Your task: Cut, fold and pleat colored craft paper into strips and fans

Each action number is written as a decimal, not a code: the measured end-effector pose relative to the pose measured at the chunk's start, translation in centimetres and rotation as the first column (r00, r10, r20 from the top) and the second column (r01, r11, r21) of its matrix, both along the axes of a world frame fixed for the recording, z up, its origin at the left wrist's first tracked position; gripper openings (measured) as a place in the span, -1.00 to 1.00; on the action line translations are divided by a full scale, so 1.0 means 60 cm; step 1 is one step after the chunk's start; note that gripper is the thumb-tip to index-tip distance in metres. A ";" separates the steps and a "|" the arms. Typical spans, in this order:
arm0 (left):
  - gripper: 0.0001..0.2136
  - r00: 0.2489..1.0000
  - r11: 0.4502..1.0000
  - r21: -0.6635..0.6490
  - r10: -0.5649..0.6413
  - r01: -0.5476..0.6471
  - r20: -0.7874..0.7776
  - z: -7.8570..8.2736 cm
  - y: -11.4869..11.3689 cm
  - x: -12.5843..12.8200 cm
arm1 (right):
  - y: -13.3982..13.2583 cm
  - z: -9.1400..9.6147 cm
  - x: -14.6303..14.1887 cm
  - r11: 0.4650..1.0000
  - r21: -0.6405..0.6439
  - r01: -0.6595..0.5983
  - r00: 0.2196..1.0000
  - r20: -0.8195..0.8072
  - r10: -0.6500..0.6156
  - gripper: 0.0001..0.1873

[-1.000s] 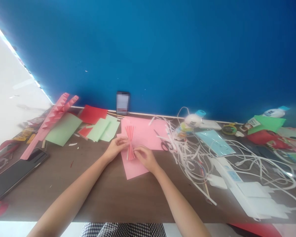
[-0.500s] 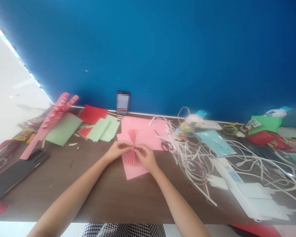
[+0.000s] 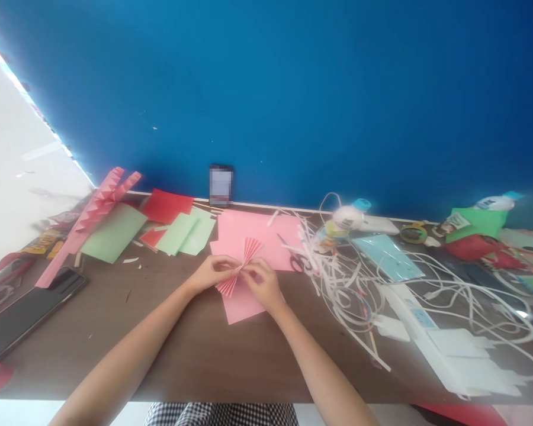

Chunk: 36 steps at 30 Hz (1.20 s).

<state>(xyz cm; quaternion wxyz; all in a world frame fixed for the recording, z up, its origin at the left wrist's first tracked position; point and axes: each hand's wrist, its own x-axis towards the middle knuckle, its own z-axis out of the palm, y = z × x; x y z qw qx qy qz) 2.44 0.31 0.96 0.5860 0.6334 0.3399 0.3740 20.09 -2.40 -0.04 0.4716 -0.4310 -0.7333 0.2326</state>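
A pink pleated paper fan [image 3: 250, 249], pinched at its middle so both ends spread like a bow, is held between my two hands. My left hand [image 3: 213, 273] grips the waist from the left, thumb and fingertips together. From the right, my right hand [image 3: 263, 283] pinches the same narrow middle. The bow tilts, its upper end leaning right and its lower end leaning left. Under it lie overlapping sheets of pink paper [image 3: 244, 305] on the dark wooden table. Scissors [image 3: 296, 262] rest on the pink paper just right of my hands.
Tangled white cables [image 3: 342, 296] and a power strip [image 3: 420, 337] cover the right side, near a glue bottle [image 3: 349, 217]. Green sheets [image 3: 115, 234], a folded pink paper piece [image 3: 93, 219] and a phone [image 3: 31, 310] lie left. Another phone [image 3: 221, 185] leans on the blue wall.
The pleated fan has turned clockwise from upright to slanted, its top swinging right and its bottom left. Both hands stay at its middle, nearly in place.
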 end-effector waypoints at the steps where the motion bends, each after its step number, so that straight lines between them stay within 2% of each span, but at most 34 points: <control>1: -0.79 1.000 1.000 0.001 -0.009 0.009 -0.001 0.001 0.000 0.000 | 0.000 -0.001 0.000 1.000 0.023 0.013 1.000 0.018 -0.014 -0.91; 5: -0.79 1.000 1.000 0.013 -0.006 0.006 -0.016 -0.005 0.001 -0.003 | -0.001 -0.001 0.003 0.977 0.186 0.103 0.985 0.121 -0.126 -0.92; 8: -0.75 0.998 0.999 -0.016 -0.043 0.042 -0.046 -0.010 0.002 -0.006 | -0.003 0.005 0.009 0.902 0.377 0.211 0.914 0.250 -0.318 -0.87; 10: -0.74 0.995 0.997 -0.025 -0.081 0.079 -0.062 -0.009 0.002 -0.007 | -0.004 0.011 0.013 0.851 0.480 0.211 0.846 0.347 -0.406 -0.81; 13: -0.74 0.996 0.998 0.003 -0.067 0.068 -0.066 -0.003 0.002 -0.008 | -0.001 0.015 0.018 0.834 0.531 0.152 0.799 0.431 -0.420 -0.88; 15: -0.75 0.999 1.000 0.022 0.000 0.001 -0.053 0.002 0.002 -0.007 | 0.002 0.014 0.021 0.843 0.516 0.148 0.805 0.433 -0.406 -0.92; 18: -0.74 0.996 0.996 0.002 0.087 -0.087 0.016 0.006 0.002 -0.004 | 0.006 0.010 0.025 0.877 0.460 0.137 0.828 0.433 -0.357 -0.85; 25: -0.67 0.973 0.981 -0.086 0.185 -0.174 0.138 -0.008 0.008 -0.001 | 0.005 0.009 0.021 0.932 0.353 0.080 0.875 0.423 -0.236 -0.86; 31: -0.64 0.947 0.969 -0.078 0.244 -0.232 0.209 -0.011 0.009 0.002 | 0.002 0.007 0.016 0.981 0.162 0.102 0.936 0.318 -0.150 -0.90; 36: -0.63 0.940 0.965 -0.113 0.258 -0.237 0.225 -0.015 0.010 0.003 | 0.001 -0.001 0.014 0.995 -0.001 0.105 0.966 0.236 -0.101 -0.86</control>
